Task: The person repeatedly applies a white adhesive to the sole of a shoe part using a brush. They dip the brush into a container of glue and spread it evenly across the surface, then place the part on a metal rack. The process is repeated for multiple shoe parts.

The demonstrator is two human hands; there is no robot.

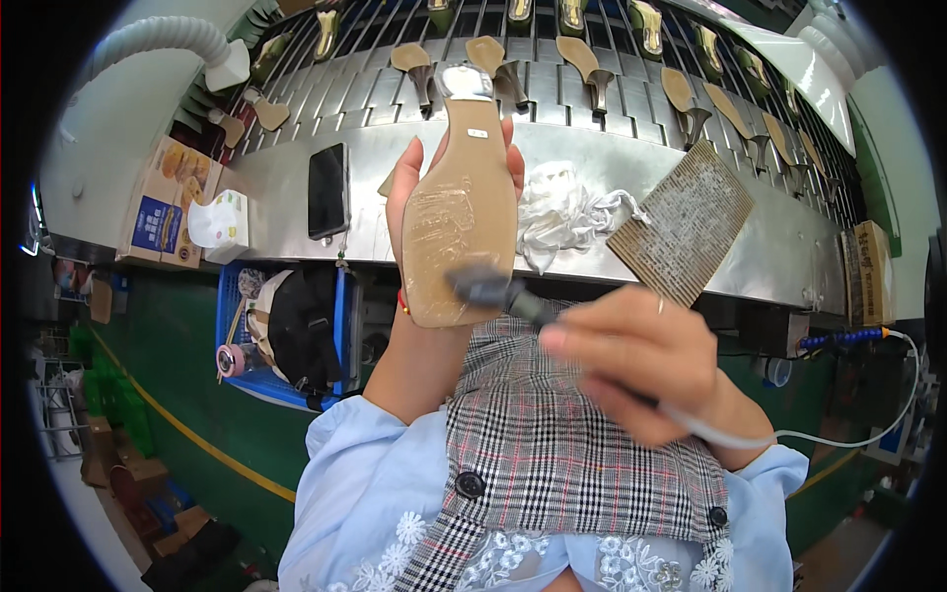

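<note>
My left hand (402, 187) holds a tan shoe sole (462, 197) from beneath, fingers showing along both its sides. The sole's narrow end, with a shiny silvery piece, points away from me. Wet, glossy streaks that look like glue cover part of its wide forefoot. Across the near end of the sole lies the dark head of a brush (488, 288). My right hand (646, 360) is closed round the brush's handle and is blurred by motion. A pale hose (838, 443) trails from the handle to the right.
A steel bench (286, 212) carries a phone (328, 191), a white cloth (567, 212), a tissue pack (222, 225) and a ridged board (686, 222). Behind it, a slatted conveyor (355, 118) bears several soles. A blue crate (286, 393) with a bag stands at lower left.
</note>
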